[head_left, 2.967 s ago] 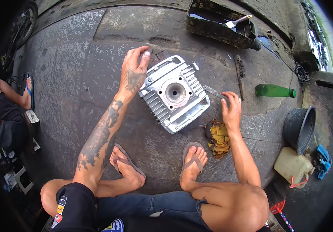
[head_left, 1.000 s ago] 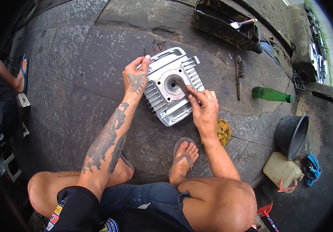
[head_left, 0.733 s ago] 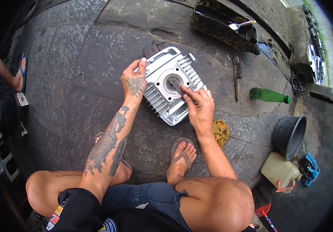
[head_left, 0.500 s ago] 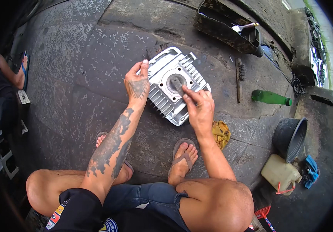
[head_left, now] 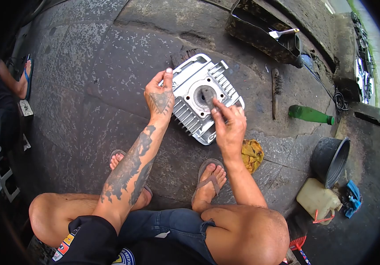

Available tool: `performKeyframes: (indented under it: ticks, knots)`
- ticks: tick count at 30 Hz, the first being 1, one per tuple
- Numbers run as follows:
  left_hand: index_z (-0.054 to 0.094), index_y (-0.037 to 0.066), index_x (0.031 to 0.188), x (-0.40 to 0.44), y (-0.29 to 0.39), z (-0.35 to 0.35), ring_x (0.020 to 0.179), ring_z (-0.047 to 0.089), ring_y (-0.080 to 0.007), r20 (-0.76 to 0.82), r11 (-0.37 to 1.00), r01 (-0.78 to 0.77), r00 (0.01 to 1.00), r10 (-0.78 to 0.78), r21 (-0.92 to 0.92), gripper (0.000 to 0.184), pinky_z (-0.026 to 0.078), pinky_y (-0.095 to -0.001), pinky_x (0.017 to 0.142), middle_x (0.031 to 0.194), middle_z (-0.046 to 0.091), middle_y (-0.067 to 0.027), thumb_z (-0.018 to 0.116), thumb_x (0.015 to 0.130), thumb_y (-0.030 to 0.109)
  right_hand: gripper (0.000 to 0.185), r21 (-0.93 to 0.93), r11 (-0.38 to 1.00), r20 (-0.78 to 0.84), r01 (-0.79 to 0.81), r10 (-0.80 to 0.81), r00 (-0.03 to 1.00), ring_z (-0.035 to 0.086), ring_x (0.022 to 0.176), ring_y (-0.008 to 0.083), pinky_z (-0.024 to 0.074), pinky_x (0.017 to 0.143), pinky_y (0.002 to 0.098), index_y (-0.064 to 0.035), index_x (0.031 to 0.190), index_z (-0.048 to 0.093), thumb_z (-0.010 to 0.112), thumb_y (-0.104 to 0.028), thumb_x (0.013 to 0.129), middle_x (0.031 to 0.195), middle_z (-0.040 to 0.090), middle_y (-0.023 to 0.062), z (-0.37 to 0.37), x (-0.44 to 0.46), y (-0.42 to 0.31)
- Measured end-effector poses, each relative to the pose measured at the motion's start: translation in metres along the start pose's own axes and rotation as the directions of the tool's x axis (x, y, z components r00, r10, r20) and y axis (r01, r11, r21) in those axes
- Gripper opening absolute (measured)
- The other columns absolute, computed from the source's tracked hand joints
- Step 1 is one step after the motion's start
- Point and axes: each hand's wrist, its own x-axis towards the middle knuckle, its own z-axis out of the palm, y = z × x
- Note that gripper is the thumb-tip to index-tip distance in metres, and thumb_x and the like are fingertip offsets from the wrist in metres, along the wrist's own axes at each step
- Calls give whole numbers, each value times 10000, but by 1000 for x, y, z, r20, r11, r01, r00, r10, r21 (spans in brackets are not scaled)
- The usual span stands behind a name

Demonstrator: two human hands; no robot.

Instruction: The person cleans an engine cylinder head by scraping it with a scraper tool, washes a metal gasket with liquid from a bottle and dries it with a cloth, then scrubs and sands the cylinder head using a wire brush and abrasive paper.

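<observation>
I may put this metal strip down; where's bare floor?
Widest: the dark slab floor left of your left hand. Smaller: between the silver finned metal block and the dark bristled brush. Lower right is crowded: round black plastic tub, whitish plastic jerrycan.

soft daylight, bowed fisheye edges, black corners, pale sheen on cylinder head

At the near edge, we read the partial lettering "KATAN" on a round badge of the black shirt; we cannot decipher the left sleeve's patches.
</observation>
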Motion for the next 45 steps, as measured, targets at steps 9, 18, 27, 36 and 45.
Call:
performKeyframes:
  ticks: [9,18,27,36,45]
  knots:
    - [706,-13,981,-2,3,0,632,550,-106,1,997,19,1000,-19,-75,405,461,-302,596,672,632,-45,618,954,381,267,-19,1000,117,25,-22,993,494,775,203,351,735,331,-141,1101,743,719,-142,836,699,528,31,-1,-14,-14]
    - [711,-12,956,-4,3,-5,647,557,-118,51,999,16,999,-13,-51,441,466,-308,623,673,633,-40,574,973,407,241,-71,997,-22,-11,10,1000,516,785,233,376,744,366,-145,1079,751,705,-153,842,735,573,58,4,29,11]
    - [730,-5,982,-1,8,-4,766,644,-172,68,987,118,991,-112,-105,543,493,-333,731,806,707,-98,454,1013,461,246,-57,997,37,58,-56,998,531,766,241,372,719,370,-141,1084,746,690,-134,844,754,616,58,4,36,9]
    - [710,-37,944,-3,12,-4,814,669,-219,85,960,149,988,-132,-238,725,500,-342,781,834,708,-123,290,1023,549,271,-60,979,112,194,-187,976,522,691,255,435,670,387,-87,1093,739,697,-79,825,721,621,99,7,28,-7]
    - [713,-25,947,-4,14,-5,806,671,-216,114,933,217,975,-192,-286,827,499,-332,808,822,711,-106,201,1001,622,244,-62,992,235,111,-93,968,537,767,242,371,727,369,-126,1082,746,687,-126,845,751,620,75,-5,36,-6]
